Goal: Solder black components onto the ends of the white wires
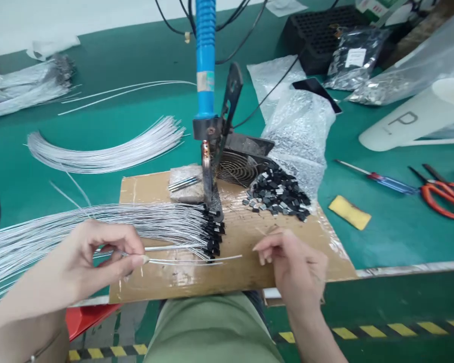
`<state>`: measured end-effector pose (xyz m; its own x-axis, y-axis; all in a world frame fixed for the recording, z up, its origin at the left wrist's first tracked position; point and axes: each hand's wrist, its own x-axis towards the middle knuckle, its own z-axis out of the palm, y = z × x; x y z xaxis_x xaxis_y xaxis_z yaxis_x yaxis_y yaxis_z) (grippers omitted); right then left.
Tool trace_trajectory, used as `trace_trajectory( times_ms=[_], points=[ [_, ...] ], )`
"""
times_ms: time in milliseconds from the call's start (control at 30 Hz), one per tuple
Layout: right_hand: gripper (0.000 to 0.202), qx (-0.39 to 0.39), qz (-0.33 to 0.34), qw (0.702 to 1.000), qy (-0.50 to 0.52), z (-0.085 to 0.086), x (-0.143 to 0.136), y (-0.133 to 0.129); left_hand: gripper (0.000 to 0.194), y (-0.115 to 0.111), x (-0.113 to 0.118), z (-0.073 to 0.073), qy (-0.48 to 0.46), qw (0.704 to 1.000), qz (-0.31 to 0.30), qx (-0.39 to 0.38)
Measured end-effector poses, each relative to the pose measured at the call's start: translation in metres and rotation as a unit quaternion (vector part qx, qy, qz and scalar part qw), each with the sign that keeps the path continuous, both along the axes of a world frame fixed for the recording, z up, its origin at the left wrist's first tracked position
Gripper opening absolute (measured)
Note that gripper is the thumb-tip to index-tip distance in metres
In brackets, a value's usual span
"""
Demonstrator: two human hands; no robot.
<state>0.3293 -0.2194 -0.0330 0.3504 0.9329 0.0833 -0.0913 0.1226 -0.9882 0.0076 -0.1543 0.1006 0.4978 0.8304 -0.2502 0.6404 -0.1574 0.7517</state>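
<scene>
My left hand (109, 259) pinches a few thin white wires (196, 261) between thumb and fingertips, and their ends point right over the cardboard. Just behind it lies a large bundle of white wires (147, 222), with black end caps (212, 233) along its right side. My right hand (297, 259) is above the cardboard, apart from the wire ends, with its fingers curled together. Whatever may be in those fingers is too small and blurred to tell. Beyond it is a pile of small black caps (282, 194).
A blue-handled hot-air tool (205, 60) stands upright behind the cardboard sheet (242, 277), beside a round fan grille (237, 169). More white wires (106, 154) lie back left. On the right are a yellow sponge (350, 212), a screwdriver (386, 181) and orange-handled scissors (439, 196).
</scene>
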Motion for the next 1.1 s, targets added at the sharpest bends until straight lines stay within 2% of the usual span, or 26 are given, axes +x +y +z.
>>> trace_trajectory(
  times_ms=[100,200,267,367,500,633,800,933,1100],
  points=[
    [0.043,-0.012,0.143,0.990,0.012,0.005,-0.012,-0.012,0.012,0.002,0.013,-0.024,-0.061,0.997,0.016,-0.044],
    [0.035,-0.011,0.202,0.977,0.063,0.009,-0.022,-0.015,0.012,0.001,0.015,-0.036,-0.088,0.995,0.026,-0.047],
    [0.025,-0.012,0.203,0.976,0.080,0.011,-0.029,-0.012,0.013,-0.001,0.018,-0.039,-0.092,0.994,0.031,-0.041],
    [0.013,-0.046,0.165,0.982,0.077,0.015,-0.038,-0.007,0.014,-0.003,0.024,-0.040,-0.089,0.995,0.041,-0.036],
    [0.018,-0.062,0.118,0.988,0.082,0.015,-0.044,-0.003,0.014,-0.003,0.028,-0.040,-0.085,0.995,0.046,-0.027],
    [0.019,-0.089,0.100,0.985,0.111,0.011,-0.045,-0.002,0.013,-0.001,0.018,-0.041,-0.088,0.994,0.069,0.015],
    [0.022,-0.115,0.110,0.974,0.162,0.009,-0.042,0.000,0.010,-0.001,-0.001,-0.048,-0.069,0.996,0.060,0.007],
    [0.022,-0.109,0.132,0.969,0.177,0.008,-0.040,0.002,0.012,0.001,-0.005,-0.051,-0.071,0.996,0.032,-0.030],
    [0.023,-0.082,0.160,0.978,0.106,0.011,-0.034,0.003,0.017,0.006,-0.004,-0.048,-0.066,0.997,0.002,-0.046]
  ],
)
